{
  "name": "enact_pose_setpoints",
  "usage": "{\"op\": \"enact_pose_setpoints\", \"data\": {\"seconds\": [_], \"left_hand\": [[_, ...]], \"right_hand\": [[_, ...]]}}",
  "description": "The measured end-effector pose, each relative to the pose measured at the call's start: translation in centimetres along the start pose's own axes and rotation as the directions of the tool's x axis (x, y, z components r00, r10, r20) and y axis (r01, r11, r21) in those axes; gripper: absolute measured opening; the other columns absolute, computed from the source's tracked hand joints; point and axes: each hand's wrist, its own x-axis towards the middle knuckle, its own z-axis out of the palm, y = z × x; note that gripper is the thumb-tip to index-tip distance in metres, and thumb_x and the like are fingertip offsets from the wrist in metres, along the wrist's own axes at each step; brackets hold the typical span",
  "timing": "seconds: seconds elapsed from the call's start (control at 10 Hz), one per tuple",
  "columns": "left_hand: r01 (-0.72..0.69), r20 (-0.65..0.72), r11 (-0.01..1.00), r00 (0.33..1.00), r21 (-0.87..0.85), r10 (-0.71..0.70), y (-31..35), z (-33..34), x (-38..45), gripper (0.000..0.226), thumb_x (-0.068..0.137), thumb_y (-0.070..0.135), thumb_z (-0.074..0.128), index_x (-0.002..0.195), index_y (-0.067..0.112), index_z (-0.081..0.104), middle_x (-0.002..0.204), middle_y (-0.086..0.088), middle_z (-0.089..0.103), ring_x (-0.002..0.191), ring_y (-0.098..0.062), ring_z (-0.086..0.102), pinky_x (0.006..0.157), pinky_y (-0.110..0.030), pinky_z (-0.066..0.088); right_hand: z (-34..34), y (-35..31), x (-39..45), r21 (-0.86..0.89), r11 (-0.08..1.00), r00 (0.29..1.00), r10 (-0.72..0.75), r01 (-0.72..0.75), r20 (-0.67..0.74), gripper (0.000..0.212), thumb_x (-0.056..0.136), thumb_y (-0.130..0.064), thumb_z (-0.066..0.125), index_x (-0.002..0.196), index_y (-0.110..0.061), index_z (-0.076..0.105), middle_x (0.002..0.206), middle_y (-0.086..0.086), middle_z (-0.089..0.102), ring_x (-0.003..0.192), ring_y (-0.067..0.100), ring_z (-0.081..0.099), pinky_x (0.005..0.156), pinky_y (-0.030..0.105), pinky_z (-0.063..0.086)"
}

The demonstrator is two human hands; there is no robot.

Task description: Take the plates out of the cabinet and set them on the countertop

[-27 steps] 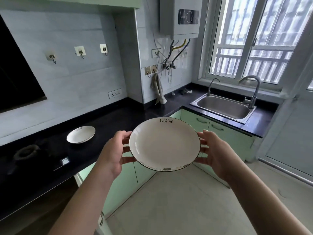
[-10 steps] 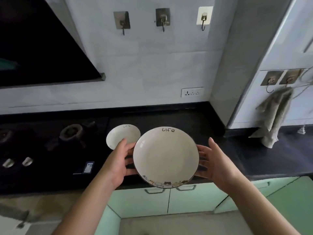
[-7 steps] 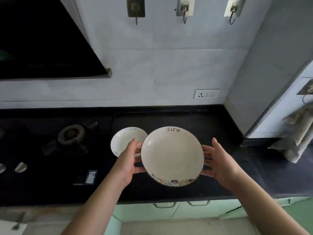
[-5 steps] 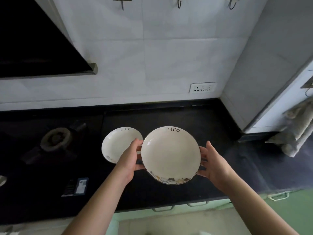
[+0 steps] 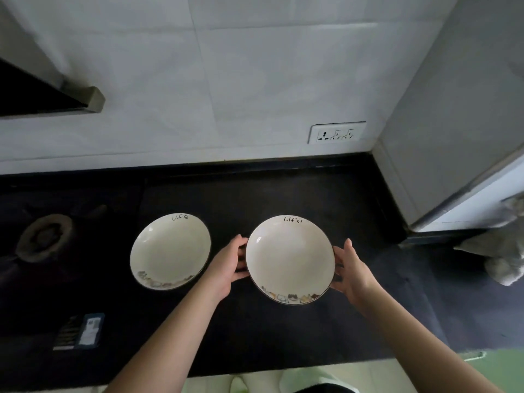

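We cannot tell whether the white round plate with "life" lettering (image 5: 289,258) between our hands touches the black worktop (image 5: 283,191). Its rim hides the fingertips. The grey hanging cloth (image 5: 502,251) and dark range hood (image 5: 42,95) are cut off by the frame edges.

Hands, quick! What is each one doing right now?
Left hand: holding the left edge of the round white "Life" plate.
Right hand: holding that plate's right edge.

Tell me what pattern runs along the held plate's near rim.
A row of small cartoon cats on the plate, head view.
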Motion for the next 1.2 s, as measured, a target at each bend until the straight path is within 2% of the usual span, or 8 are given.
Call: {"op": "enact_pose_setpoints", "data": {"seconds": [0.2,0.4,0.5,0.7,0.9,1.0,1.1,1.2], "left_hand": [[0.054,-0.034,0.997,0.998,-0.064,-0.056,0.4,2.8,3.0,0.035,0.102,0.042,0.038,0.125,0.024,0.058,0.1,0.006,0.061,0.094,-0.015,0.061,0.077,-0.036,0.05],[0.082,-0.083,0.994,0.993,-0.07,-0.088,0.4,3.8,4.5,0.042,0.103,0.041,0.037,0.135,0.021,0.055,0.099,0.008,0.059,0.087,-0.01,0.059,0.071,-0.032,0.049],[0.082,-0.081,0.994,0.993,-0.065,-0.087,0.3,4.1,5.1,0.042,0.103,0.041,0.036,0.136,0.02,0.053,0.113,0.001,0.061,0.09,-0.012,0.059,0.083,-0.035,0.049],[0.074,-0.085,0.997,0.993,-0.037,-0.077,-0.1,4.6,5.9,0.048,0.103,0.039,0.038,0.147,0.02,0.042,0.138,-0.007,0.055,0.101,-0.018,0.058,0.091,-0.04,0.048],[0.073,-0.105,0.997,0.992,0.006,-0.072,-0.1,5.0,6.3,0.046,0.104,0.038,0.037,0.146,0.021,0.043,0.137,-0.007,0.056,0.107,-0.019,0.059,0.086,-0.038,0.05],[0.055,-0.107,0.995,0.993,0.084,-0.046,-0.2,4.8,6.6,0.045,0.105,0.038,0.033,0.144,0.021,0.046,0.135,-0.007,0.057,0.114,-0.022,0.059,0.083,-0.036,0.054],[-0.018,-0.11,0.925,0.992,0.38,0.064,-0.4,4.1,6.8,0.047,0.104,0.041,0.029,0.144,0.023,0.044,0.139,-0.004,0.055,0.12,-0.021,0.055,0.097,-0.042,0.049],[-0.128,-0.09,0.761,0.967,0.636,0.238,-0.8,2.9,6.0,0.052,0.1,0.05,0.032,0.147,0.027,0.038,0.144,0.001,0.049,0.122,-0.015,0.052,0.097,-0.034,0.044]], "right_hand": [[-1.4,-1.3,4.5,-0.001,1.0,1.0,0.027,-0.027,0.0,0.047,0.096,-0.063,0.029,0.091,-0.033,0.065,0.105,-0.009,0.069,0.102,0.014,0.063,0.083,0.041,0.051],[-1.6,-1.4,6.7,-0.003,0.998,0.997,0.06,-0.06,0.042,0.05,0.096,-0.064,0.024,0.118,-0.029,0.054,0.119,-0.004,0.06,0.117,0.023,0.054,0.102,0.052,0.043],[-1.9,-1.3,7.2,0.002,0.997,0.996,0.074,-0.075,0.048,0.058,0.097,-0.063,0.024,0.131,-0.025,0.05,0.123,-0.004,0.06,0.12,0.023,0.053,0.105,0.053,0.041],[-2.3,-1.6,7.4,0.021,0.996,0.996,0.083,-0.083,0.042,0.049,0.096,-0.063,0.025,0.117,-0.029,0.053,0.111,-0.012,0.061,0.114,0.021,0.055,0.099,0.048,0.045],[-2.7,-1.5,7.9,0.013,0.997,0.996,0.076,-0.077,0.052,0.055,0.096,-0.064,0.024,0.126,-0.027,0.051,0.116,-0.008,0.06,0.116,0.02,0.054,0.1,0.048,0.044],[-2.7,-1.6,7.7,-0.034,0.996,0.995,0.083,-0.081,0.058,0.058,0.096,-0.064,0.026,0.133,-0.027,0.05,0.118,-0.008,0.06,0.117,0.019,0.053,0.092,0.042,0.047],[-2.9,-1.9,8.0,-0.113,0.99,0.994,0.095,-0.09,0.046,0.051,0.096,-0.06,0.033,0.132,-0.029,0.051,0.127,-0.003,0.058,0.121,0.02,0.054,0.095,0.04,0.05],[-3.1,-1.9,8.0,-0.306,0.952,1.0,-0.006,-0.003,-0.029,0.046,0.094,-0.054,0.041,0.132,-0.03,0.05,0.133,0.0,0.053,0.124,0.023,0.051,0.103,0.045,0.045]]}}
